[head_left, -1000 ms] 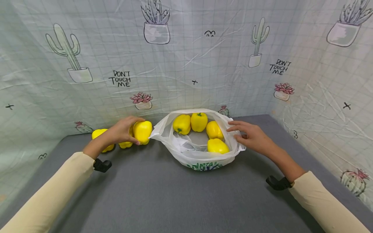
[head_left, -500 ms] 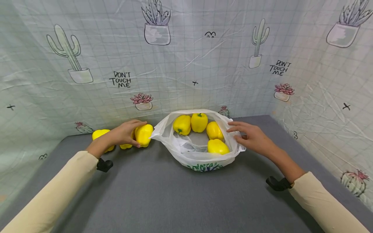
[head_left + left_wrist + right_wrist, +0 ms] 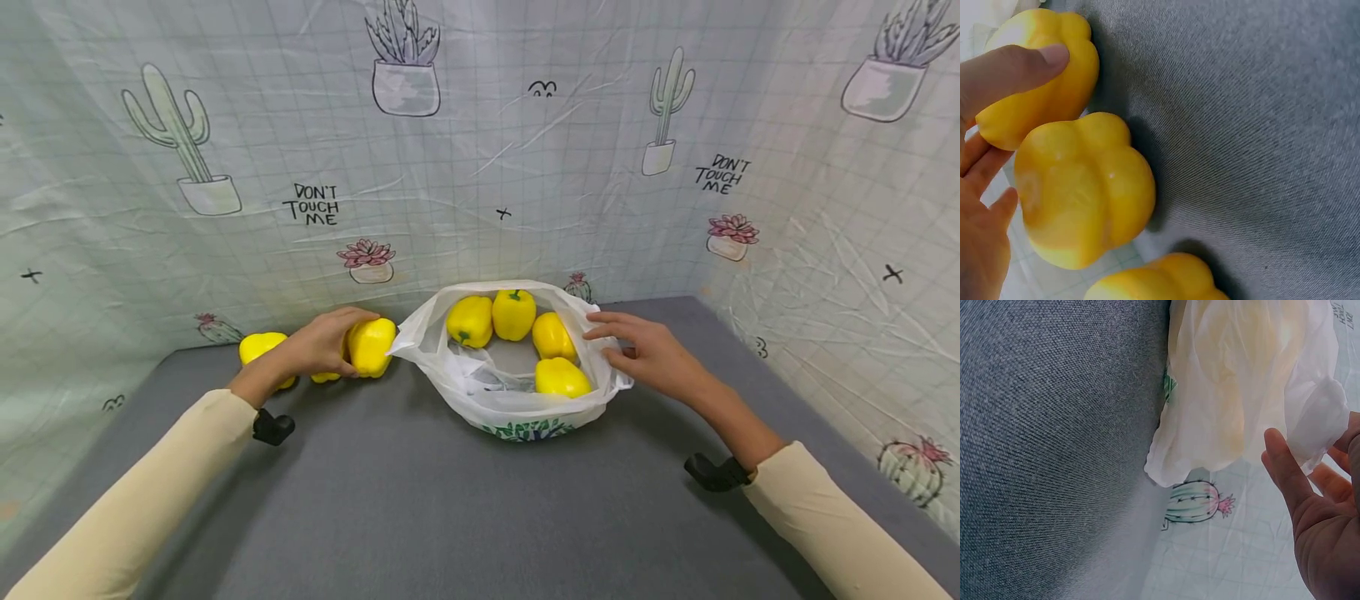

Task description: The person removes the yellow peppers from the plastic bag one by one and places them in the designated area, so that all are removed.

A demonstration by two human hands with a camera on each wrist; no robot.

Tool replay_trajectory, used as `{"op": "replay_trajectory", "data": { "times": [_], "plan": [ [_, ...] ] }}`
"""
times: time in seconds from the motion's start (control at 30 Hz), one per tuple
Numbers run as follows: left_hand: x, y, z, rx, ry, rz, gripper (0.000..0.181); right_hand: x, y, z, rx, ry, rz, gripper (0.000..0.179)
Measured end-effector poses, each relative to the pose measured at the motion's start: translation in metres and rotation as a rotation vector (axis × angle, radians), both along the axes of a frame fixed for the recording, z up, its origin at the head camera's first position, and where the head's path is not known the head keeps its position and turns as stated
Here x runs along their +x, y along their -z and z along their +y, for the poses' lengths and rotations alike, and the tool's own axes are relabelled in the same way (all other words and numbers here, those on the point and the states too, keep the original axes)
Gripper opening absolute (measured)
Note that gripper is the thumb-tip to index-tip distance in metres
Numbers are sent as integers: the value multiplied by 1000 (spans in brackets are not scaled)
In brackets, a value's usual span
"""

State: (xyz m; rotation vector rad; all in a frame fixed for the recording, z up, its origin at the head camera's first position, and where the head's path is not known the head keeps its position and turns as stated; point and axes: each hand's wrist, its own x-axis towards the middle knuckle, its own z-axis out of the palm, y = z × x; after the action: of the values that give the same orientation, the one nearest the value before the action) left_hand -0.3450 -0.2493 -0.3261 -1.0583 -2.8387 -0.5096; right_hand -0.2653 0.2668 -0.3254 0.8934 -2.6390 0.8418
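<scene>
My left hand (image 3: 322,343) grips a yellow bell pepper (image 3: 373,347) just left of an open white plastic bag (image 3: 457,396). In the left wrist view, the thumb (image 3: 1035,65) lies across that pepper, with fingers under its far side. Two more yellow peppers sit beside the hand: one (image 3: 1082,194) close by, partly hidden behind the hand in the head view, and another (image 3: 261,346) farther left. At the bag's right rim, my right hand (image 3: 652,354) has loosely extended fingers touching the plastic. Several yellow peppers (image 3: 513,315) lie inside the bag.
Everything stands on a grey cloth-covered table (image 3: 450,517). Behind and to the right hangs a cactus-print curtain (image 3: 480,150), close to the table's back edge. Green print (image 3: 532,431) shows on the bag's front.
My left hand has shifted slightly right and down with the pepper, which is now a bit lower and more tilted beside the bag. The right hand and the bag stay put.
</scene>
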Motion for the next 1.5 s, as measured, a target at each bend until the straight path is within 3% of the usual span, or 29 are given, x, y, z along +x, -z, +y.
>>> {"op": "replay_trajectory", "data": {
  "times": [0.33,0.67,0.87,1.03,1.27,1.5],
  "plan": [
    [1,7,-6,12,-67,4,92,-1,2,-1,18,-12,21,33],
    [-2,6,-2,31,-70,1,91,1,0,-1,26,5,30,33],
    [2,8,-4,48,-97,-15,91,2,-3,-2,36,1,41,32],
    [3,10,-3,72,-85,-23,91,3,-3,0,39,8,33,32],
    [1,11,-3,44,-103,-48,93,0,-4,-1,31,10,-6,31],
    [-1,3,-3,-18,-116,-70,93,-2,-5,-2,31,14,-9,31]
  ]
}}
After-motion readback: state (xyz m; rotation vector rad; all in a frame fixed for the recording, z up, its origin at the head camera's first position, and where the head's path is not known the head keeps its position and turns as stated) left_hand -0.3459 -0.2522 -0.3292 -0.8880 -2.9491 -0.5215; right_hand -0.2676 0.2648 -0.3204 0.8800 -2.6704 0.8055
